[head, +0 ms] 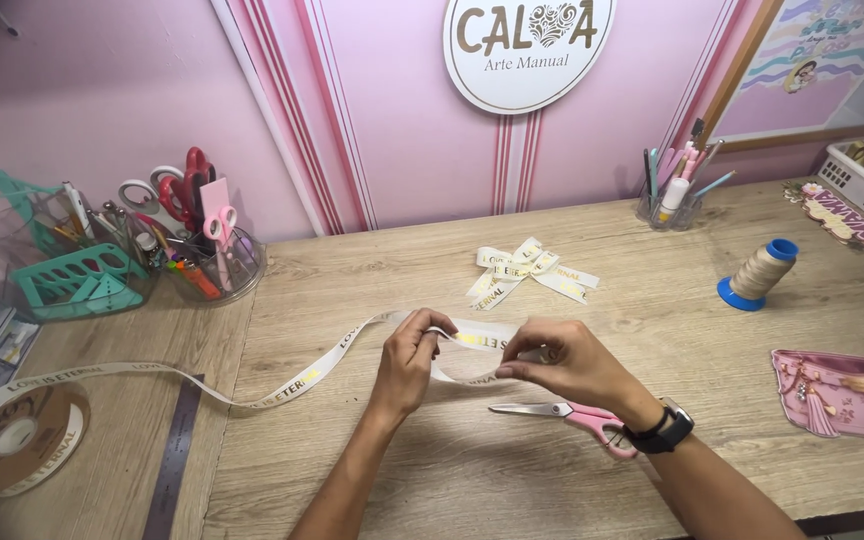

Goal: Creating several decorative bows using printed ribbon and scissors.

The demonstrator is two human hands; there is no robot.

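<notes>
Cream printed ribbon [352, 345] runs from its spool [17, 440] at lower left to mid-frame — there the left hand [407, 365] and right hand [562, 362] each pinch it, folding a loop. Pink-handled scissors [577, 415] lie just below; a finished bow [527, 272] sits above.

A cream satin ribbon [282, 385] printed with gold lettering is pinched between the fingers [439, 328] of the left hand [410, 362] and the fingers [512, 371] of the right hand [567, 362], folded into a flat loop that sags just below them. From the left fingers the ribbon trails away in a long, shallow curve across the wooden counter [652, 330] to its spool [17, 440], lying flat well to the left of both hands.
</notes>
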